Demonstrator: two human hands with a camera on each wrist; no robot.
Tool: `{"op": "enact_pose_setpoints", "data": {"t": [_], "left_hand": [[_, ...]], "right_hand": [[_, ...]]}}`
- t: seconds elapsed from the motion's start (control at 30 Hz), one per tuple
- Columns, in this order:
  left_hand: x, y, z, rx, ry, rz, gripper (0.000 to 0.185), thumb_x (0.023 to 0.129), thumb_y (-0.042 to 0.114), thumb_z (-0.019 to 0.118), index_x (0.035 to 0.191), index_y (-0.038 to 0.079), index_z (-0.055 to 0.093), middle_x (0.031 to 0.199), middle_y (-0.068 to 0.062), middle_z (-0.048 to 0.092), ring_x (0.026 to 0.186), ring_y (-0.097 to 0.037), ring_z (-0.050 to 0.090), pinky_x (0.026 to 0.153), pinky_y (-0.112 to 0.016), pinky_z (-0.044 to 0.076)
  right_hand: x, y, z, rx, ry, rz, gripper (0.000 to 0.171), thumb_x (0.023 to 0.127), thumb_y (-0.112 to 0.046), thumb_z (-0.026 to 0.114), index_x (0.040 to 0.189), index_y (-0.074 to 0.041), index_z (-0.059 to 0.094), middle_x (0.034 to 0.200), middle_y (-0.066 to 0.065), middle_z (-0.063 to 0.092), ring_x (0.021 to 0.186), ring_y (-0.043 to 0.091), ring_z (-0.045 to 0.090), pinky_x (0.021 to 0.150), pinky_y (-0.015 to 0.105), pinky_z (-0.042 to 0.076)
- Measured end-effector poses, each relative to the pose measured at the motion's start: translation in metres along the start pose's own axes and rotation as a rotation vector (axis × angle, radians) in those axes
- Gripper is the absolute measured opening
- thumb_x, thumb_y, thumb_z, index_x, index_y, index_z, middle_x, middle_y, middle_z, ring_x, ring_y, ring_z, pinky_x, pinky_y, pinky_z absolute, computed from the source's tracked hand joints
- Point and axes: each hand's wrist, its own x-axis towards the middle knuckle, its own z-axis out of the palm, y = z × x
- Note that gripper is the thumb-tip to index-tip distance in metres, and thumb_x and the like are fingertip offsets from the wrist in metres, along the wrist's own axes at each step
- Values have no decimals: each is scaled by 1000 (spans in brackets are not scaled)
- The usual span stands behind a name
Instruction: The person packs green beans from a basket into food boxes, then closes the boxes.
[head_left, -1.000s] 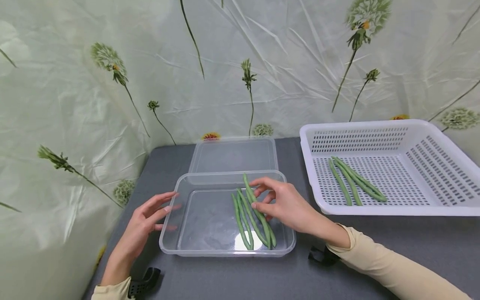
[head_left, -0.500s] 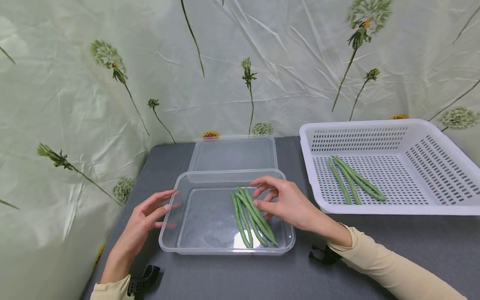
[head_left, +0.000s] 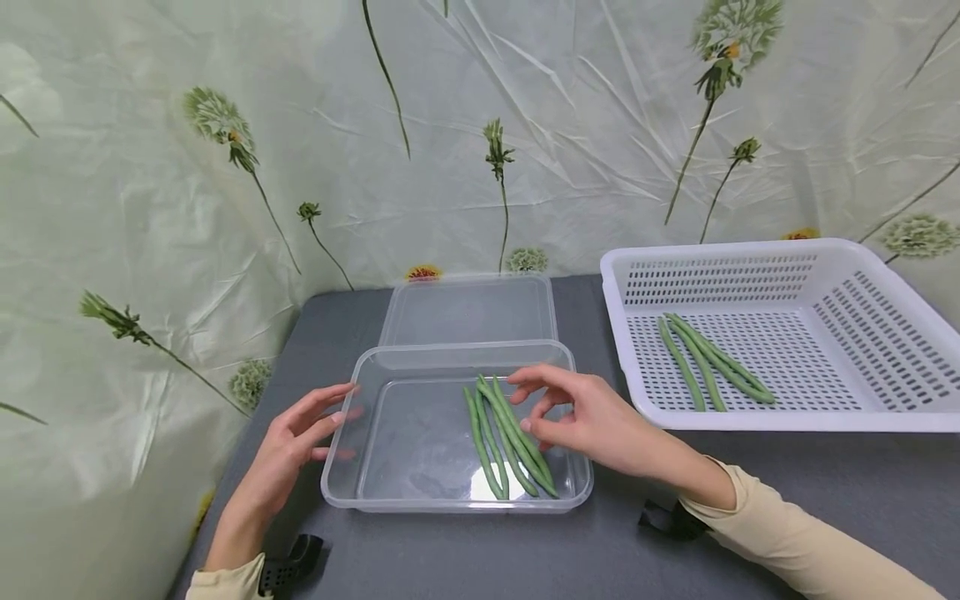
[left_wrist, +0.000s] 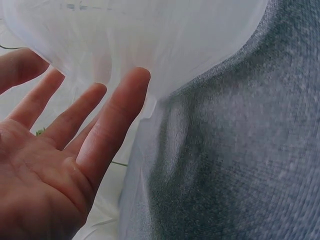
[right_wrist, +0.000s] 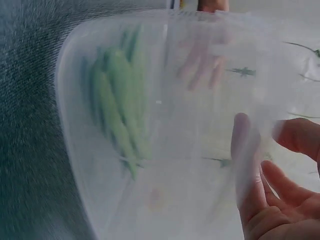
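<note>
Clear container point(head_left: 420, 505) holding green beans point(head_left: 521, 437), left hand point(head_left: 281, 454) spread beside its left wall, right hand point(head_left: 600, 421) with parted fingers over its right rim

Plain green along the beans point(head_left: 519, 435). Colourless and see-through on the tub point(head_left: 408, 450), faintly milky across the lid point(head_left: 471, 310). Lilac-white over the basket point(head_left: 787, 421) — patterned with rows of slots. Dark grey on the tablecloth point(head_left: 435, 554), cream on the sleeves point(head_left: 810, 533), black on the wrist straps point(head_left: 279, 572). Pale grey-green across the backdrop point(head_left: 420, 192) — printed with green-stemmed dandelion heads point(head_left: 738, 33) and red-and-yellow blooms point(head_left: 423, 272).
</note>
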Motion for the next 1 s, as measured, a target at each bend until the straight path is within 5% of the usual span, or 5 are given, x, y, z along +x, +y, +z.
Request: {"op": "enact_pose_setpoints", "data": {"t": [0.23,0.43,0.7,1.0], "left_hand": [[-2,0,-2,9,11,8,41,104,14,52,143,5,47,144,-7,50,120,-18,59,74,-53,58],[-3,-4,-1,0,8,-9,41,104,14,52,144,5,46,144,-8,50,120,-17,59,75,-52,58],[-2,-5,3,-9,11,-14,41,104,15,52,143,4,47,144,-10,50,120,-19,59,74,-52,58],[0,-3,2,-4,15,-11,41,103,15,53,142,4,47,142,-6,52,118,-17,60,74,-52,59]], "right_hand": [[-17,-13,-11,-44,39,-55,41,93,-14,71,131,-23,58,115,1,63,80,22,68,66,42,60],[-30,-23,-25,-71,52,-73,38,93,-10,70,127,-23,61,117,0,63,89,21,67,71,38,60],[-49,-44,-57,-350,94,-125,34,93,-12,70,123,-28,63,116,-10,65,95,11,65,76,28,57],[-59,-49,-103,-398,59,-58,38,93,-5,68,128,-18,61,120,0,63,97,13,64,69,28,57]]}}
